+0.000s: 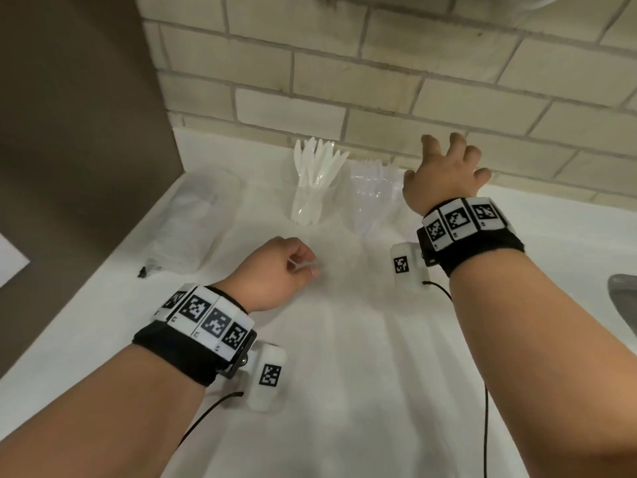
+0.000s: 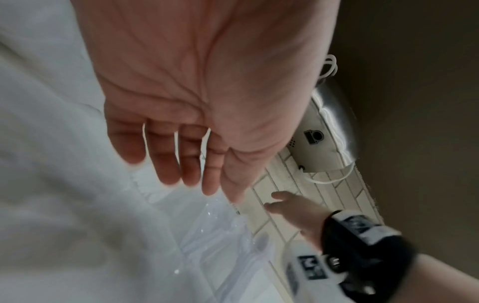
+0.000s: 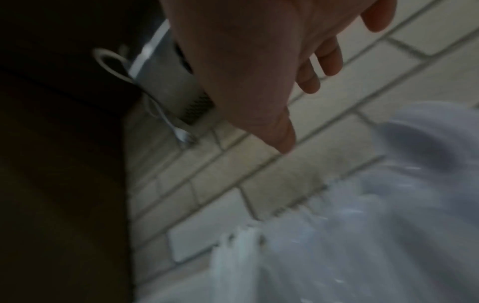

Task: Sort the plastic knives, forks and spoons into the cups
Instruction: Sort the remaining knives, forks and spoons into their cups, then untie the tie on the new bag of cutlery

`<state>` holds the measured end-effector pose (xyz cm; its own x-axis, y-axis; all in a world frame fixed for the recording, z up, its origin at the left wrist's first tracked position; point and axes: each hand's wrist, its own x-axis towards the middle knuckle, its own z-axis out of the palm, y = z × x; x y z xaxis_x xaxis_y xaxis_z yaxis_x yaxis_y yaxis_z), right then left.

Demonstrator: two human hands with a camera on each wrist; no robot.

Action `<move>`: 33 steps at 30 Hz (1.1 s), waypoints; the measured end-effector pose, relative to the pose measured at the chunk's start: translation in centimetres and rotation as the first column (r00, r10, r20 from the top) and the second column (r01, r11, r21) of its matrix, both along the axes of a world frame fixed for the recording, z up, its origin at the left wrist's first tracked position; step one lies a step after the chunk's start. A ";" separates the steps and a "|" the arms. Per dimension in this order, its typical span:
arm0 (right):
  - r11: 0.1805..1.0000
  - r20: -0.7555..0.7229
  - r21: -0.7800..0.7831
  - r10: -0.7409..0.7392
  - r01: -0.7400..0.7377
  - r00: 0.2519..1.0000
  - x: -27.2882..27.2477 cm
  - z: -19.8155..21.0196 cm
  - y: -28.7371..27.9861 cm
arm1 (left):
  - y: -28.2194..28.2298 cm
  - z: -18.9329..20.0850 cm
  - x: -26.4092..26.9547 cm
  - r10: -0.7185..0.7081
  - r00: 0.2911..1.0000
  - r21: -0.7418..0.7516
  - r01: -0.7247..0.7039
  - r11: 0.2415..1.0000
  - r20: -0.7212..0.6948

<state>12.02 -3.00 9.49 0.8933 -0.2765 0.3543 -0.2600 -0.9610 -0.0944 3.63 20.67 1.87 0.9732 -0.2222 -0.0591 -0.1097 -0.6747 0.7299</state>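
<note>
On the white counter point(image 1: 344, 374) by the tiled wall stands a clear cup point(image 1: 312, 191) full of white plastic knives. Just right of it is a second clear cup point(image 1: 374, 191) with pale cutlery tips at its rim. My left hand point(image 1: 303, 265) hovers low in front of the cups, its thumb and curled fingers pinching a thin white plastic utensil point(image 1: 297, 264); I cannot tell which kind. My right hand point(image 1: 448, 160) is raised by the wall, right of the second cup, fingers spread and holding nothing. The right wrist view is blurred; the fingers point(image 3: 326, 59) hang loose above the cups point(image 3: 350, 225).
A crumpled clear plastic bag point(image 1: 196, 215) lies at the counter's left, beside a brown side panel point(image 1: 76, 132). A metal sink rim point(image 1: 624, 298) shows at the right edge. A grey wall-mounted device with a white cable point(image 2: 321, 143) hangs above.
</note>
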 end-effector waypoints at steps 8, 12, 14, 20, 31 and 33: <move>0.927 -0.217 0.094 0.376 -0.364 0.901 -3.4 0.5 11.2 | 7.9 -0.7 4.2 0.519 0.855 0.547 -0.440 0.712 0.013; 0.896 -0.380 0.125 0.439 -0.426 0.814 -3.5 -2.4 15.4 | 10.1 -1.1 4.1 0.533 0.841 0.561 -0.399 0.725 -0.090; 0.890 -0.441 0.156 0.451 -0.429 0.776 -3.6 -3.7 16.9 | 10.3 -1.0 3.4 0.486 0.869 0.535 -0.368 0.761 -0.093; 0.826 -0.383 0.432 0.532 -0.363 0.755 -4.4 -5.7 17.4 | 9.0 -0.3 -0.2 0.282 0.948 0.484 -0.179 0.857 -0.148; 0.867 -0.462 0.412 0.464 -0.281 0.755 -6.2 -5.5 12.0 | 2.4 0.6 -6.3 -0.337 0.930 0.529 0.363 0.767 -0.149; 0.902 -0.517 0.340 0.417 -0.267 0.748 -6.7 -5.6 10.4 | 2.3 1.0 -6.4 -0.391 0.904 0.380 0.428 0.820 -0.173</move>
